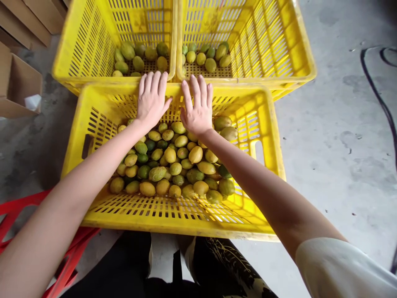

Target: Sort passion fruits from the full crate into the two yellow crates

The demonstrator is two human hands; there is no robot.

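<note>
Straight below me is a yellow slotted plastic crate (173, 225) holding many green and yellow lemons (170, 155). My left hand (151, 99) lies over its far rim, palm down, fingers stretched out and thumb apart. Beside it to the right, my right hand (197, 105) rests over the same rim with its fingers spread. Neither hand holds anything. Just past my fingertips stand two more yellow crates side by side, a left one (89, 45) and a right one (266, 37). Each has several greenish lemons on its floor.
An open cardboard box (20, 82) sits on the grey concrete floor (335, 165) at the left, with more cardboard (31, 18) behind it. A red plastic stool or frame (72, 252) is at the lower left. A black cable (380, 93) runs along the right.
</note>
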